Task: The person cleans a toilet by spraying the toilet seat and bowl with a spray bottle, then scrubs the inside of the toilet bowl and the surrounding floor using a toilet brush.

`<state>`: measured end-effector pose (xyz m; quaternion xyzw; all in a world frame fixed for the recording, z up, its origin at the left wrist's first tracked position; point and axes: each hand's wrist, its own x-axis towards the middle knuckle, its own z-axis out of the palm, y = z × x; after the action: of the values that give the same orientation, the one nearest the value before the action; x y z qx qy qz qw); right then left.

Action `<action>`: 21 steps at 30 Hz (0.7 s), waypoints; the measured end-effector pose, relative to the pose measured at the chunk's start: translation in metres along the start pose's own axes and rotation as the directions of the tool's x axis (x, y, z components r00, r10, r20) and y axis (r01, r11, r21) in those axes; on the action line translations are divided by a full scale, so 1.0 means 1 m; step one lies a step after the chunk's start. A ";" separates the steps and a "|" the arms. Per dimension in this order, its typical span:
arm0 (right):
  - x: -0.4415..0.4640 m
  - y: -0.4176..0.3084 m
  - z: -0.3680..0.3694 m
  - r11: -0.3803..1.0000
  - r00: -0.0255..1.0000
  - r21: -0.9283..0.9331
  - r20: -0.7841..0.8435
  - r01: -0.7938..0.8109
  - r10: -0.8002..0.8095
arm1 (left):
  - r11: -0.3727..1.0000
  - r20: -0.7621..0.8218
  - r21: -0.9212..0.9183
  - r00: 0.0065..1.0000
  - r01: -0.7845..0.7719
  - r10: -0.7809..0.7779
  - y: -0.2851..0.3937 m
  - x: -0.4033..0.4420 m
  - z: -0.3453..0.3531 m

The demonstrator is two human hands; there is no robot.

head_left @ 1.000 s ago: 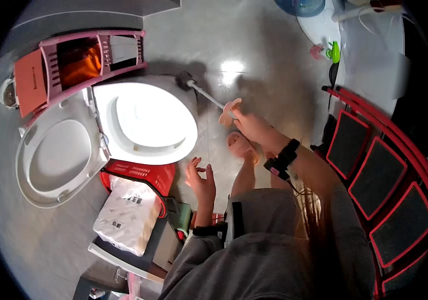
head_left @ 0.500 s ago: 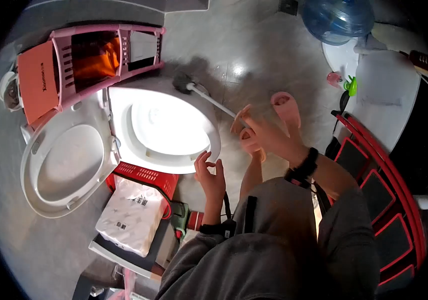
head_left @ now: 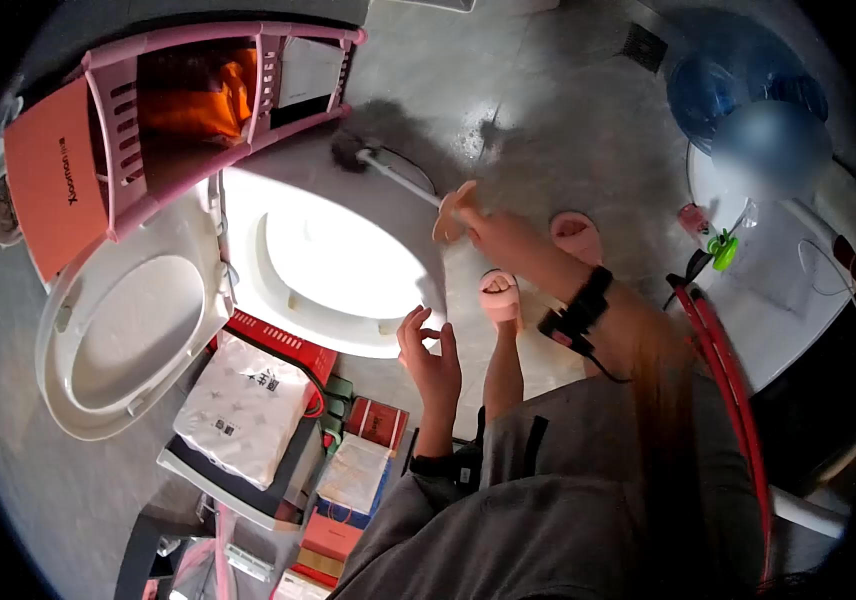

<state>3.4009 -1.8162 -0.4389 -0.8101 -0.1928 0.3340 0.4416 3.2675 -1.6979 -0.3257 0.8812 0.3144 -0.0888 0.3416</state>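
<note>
My right hand (head_left: 496,232) is closed around a toilet brush with a white shaft (head_left: 405,180) and a peach-coloured disc (head_left: 450,212) beside the fingers. Its dark bristle head (head_left: 351,152) is beyond the toilet's far side, over a dark wet-looking patch of floor. The toilet bowl (head_left: 338,335) is brightly lit, and its raised seat and lid (head_left: 66,380) lean back to the left. Near the bowl's front rim is my left hand (head_left: 434,368), empty, with loosely curved fingers and the thumb apart. Whether its fingertips touch the rim I cannot tell.
A pink shelf rack (head_left: 118,130) stands behind the toilet. Wrapped tissue packs (head_left: 238,410) and boxes (head_left: 353,475) lie on the near side. To the right are a red-framed folding piece (head_left: 723,390), a white table (head_left: 778,320) and a blue water bottle (head_left: 698,90).
My right hand and the brush have shifted slightly left and up in view. My left hand stays by the rim. The view has turned, showing more boxes below.
</note>
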 end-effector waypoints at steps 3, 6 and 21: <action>-0.031 -0.028 -0.026 0.993 0.995 -0.119 0.102 -0.008 0.020 | 0.999 -0.010 0.038 1.000 -0.021 0.021 0.002 0.004 0.002; -0.057 -0.058 -0.067 0.984 0.979 -0.178 0.193 -0.025 0.060 | 1.000 -0.011 0.019 1.000 0.018 -0.018 0.010 0.005 -0.001; 0.059 0.032 0.021 0.969 0.980 0.164 0.107 -0.184 0.168 | 0.997 -0.053 0.047 0.997 0.053 -0.051 -0.007 0.007 -0.002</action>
<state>3.4279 -1.7854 -0.4956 -0.7662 -0.1105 0.4245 0.4696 3.2683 -1.6889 -0.3307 0.8828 0.3438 -0.0823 0.3094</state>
